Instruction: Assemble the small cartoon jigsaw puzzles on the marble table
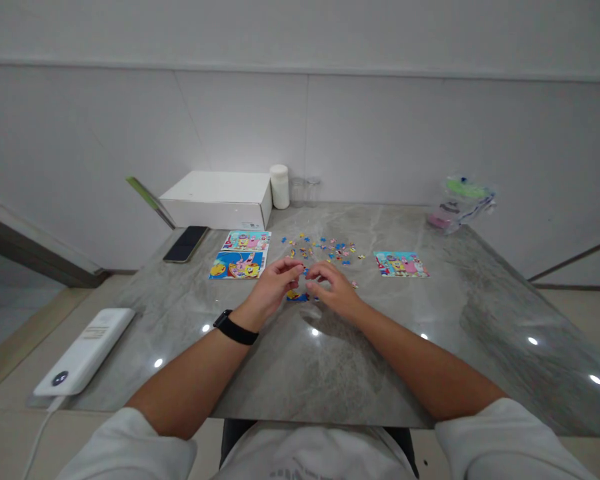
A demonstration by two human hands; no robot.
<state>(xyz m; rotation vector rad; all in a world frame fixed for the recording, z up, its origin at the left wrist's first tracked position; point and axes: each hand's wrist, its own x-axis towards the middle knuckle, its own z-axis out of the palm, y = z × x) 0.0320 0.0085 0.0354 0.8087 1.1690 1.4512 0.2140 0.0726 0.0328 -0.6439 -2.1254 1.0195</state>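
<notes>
My left hand [275, 283], with a black band at the wrist, is closed in a pinch near the table's middle; what it holds is too small to make out. My right hand [333, 287] faces it with curled fingers, close to a small blue piece between the hands. Beneath them lies a partly joined blue and yellow puzzle section [297, 296], partly covered by the hands. Loose puzzle pieces [337, 250] are scattered just beyond. Two colourful picture cards [240, 265] lie left of my hands, and another picture card [403, 264] lies to the right.
A black phone [186, 244] and a white box [217, 199] are at the back left, beside a white bottle [280, 187] and clear glasses [305, 192]. A white power bank [86, 352] with a cable sits front left. A plastic bag [460, 203] stands back right.
</notes>
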